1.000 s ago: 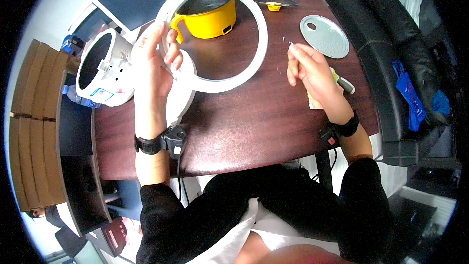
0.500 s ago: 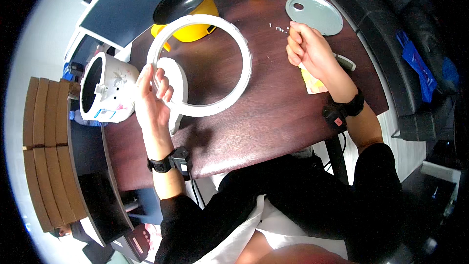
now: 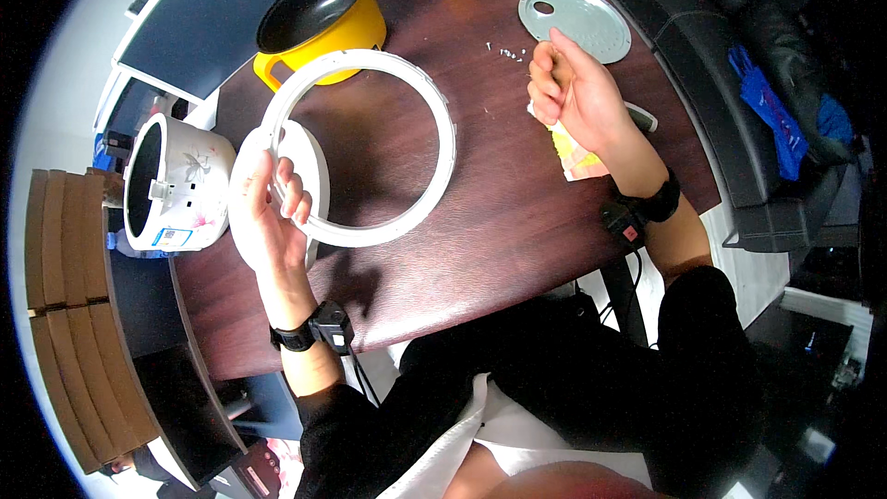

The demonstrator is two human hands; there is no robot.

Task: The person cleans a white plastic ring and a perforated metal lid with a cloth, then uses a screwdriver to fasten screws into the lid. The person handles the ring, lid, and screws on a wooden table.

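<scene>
White ring (image 3: pixel 445 139), slim, circular, left hand (image 3: pixel 276 225) gripping it, right hand (image 3: pixel 579 91) curled, contents unclear

White disc (image 3: pixel 297 153) partly hidden behind ring (image 3: pixel 447 143).

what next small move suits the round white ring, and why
Perhaps lower the round white ring onto the dark brown tabletop to steady it: only the left hand holds it, raised, by one side, and the right hand is well apart.
</scene>
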